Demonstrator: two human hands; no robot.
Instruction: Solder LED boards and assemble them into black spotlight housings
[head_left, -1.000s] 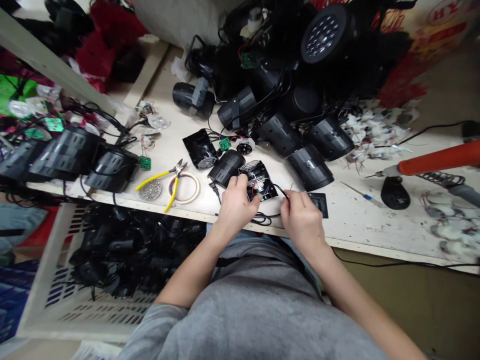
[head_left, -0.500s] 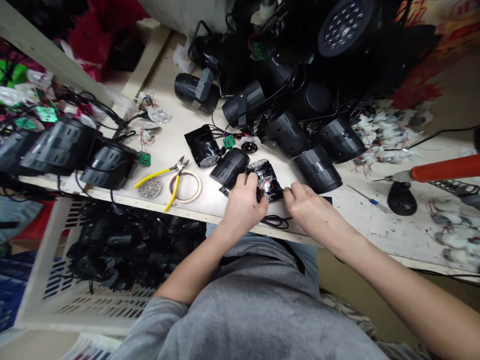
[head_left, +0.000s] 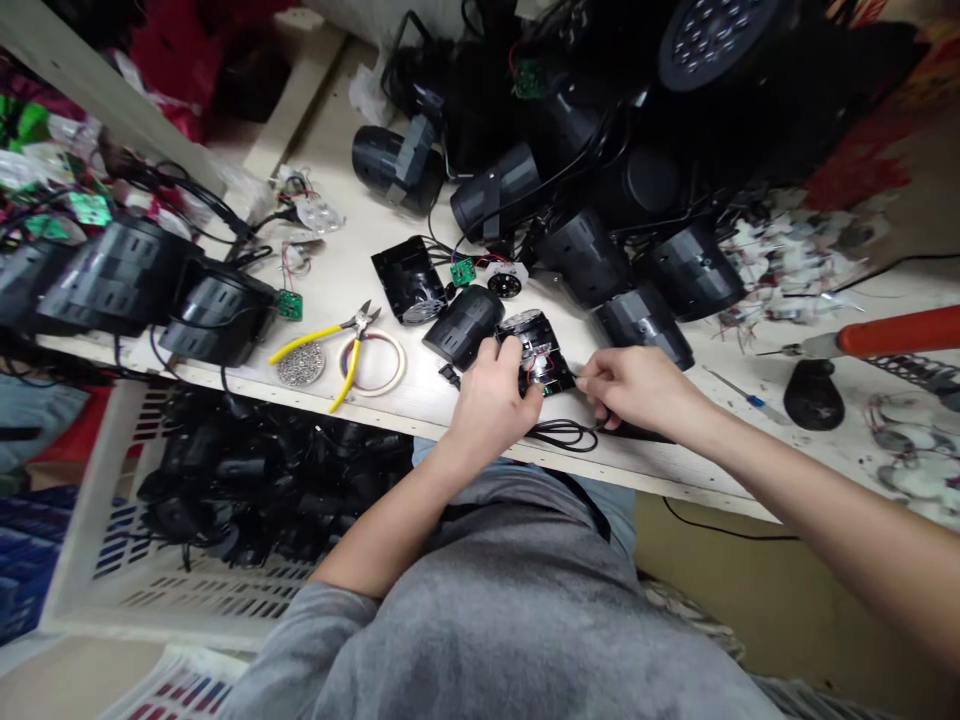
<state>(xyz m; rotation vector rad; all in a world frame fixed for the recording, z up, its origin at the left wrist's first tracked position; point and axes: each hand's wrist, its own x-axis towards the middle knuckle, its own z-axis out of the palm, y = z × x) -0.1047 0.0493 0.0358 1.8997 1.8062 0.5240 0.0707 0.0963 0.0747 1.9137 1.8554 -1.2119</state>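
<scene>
My left hand [head_left: 495, 392] is closed on the lower left side of an opened black lamp housing half [head_left: 553, 345], which lies on the bench. Inside it are a clear lens piece, thin red wires and a bit of green board. My right hand [head_left: 637, 385] pinches at the housing's right corner, on what looks like the black cable [head_left: 566, 434] whose loops lie just below; the fingertips partly hide it. A closed black cylinder shell [head_left: 465, 325] rests against the housing's left. Behind lie another open shell half [head_left: 409, 280], a green circuit board [head_left: 463, 272] and a black-and-white disc [head_left: 505, 280].
Yellow-handled cutters [head_left: 352, 345] lie across a tape ring [head_left: 394, 365], beside a dish of small screws [head_left: 300, 362]. Several black lamp bodies [head_left: 585, 258] crowd the back. A red-handled power driver [head_left: 892, 338] and a blue screwdriver [head_left: 754, 400] are right. Below left stands a white crate [head_left: 82, 560].
My right hand has shifted slightly right and turned, its thumb and fingers now more visible at the housing's corner. My left hand stays on the housing. The camera view has moved slightly.
</scene>
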